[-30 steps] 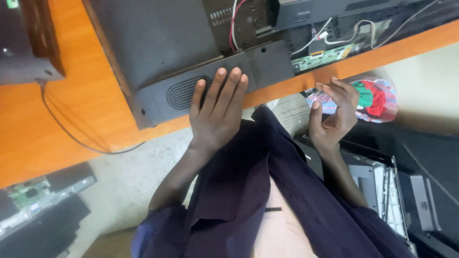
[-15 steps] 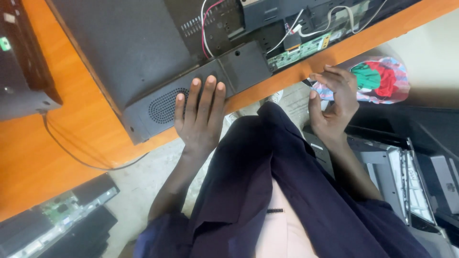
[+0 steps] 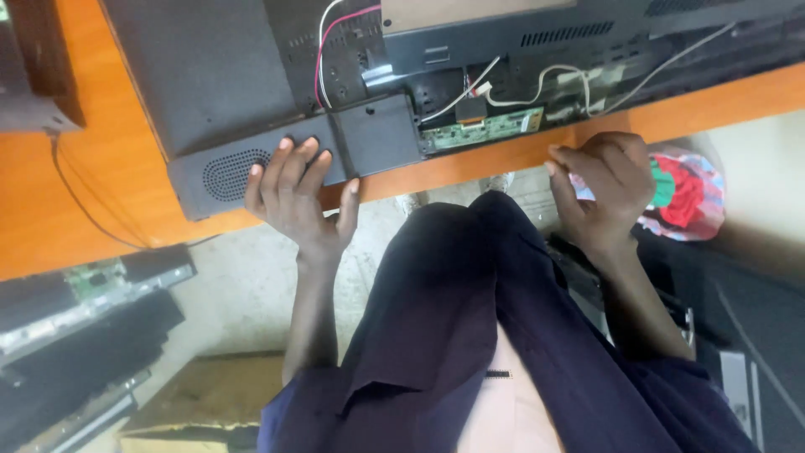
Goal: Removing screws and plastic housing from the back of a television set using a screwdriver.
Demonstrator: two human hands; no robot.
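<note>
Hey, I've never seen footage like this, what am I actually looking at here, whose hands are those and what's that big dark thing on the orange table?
The camera sits on a person's head and looks down, so you see their own two bare hands and their dark blue clothing below. No machine is involved.

The left hand lies flat, fingers spread, on the lower edge of a large dark flat-screen set lying back-side up on an orange table. Part of its back cover is off, showing a green circuit board and red and white wires.

The right hand is curled at the table's front edge; whether it grips anything is hard to tell. Behind it lies a colourful cloth bundle. Lower left, other boards and dark panels are stacked, beside a cardboard box.
</note>
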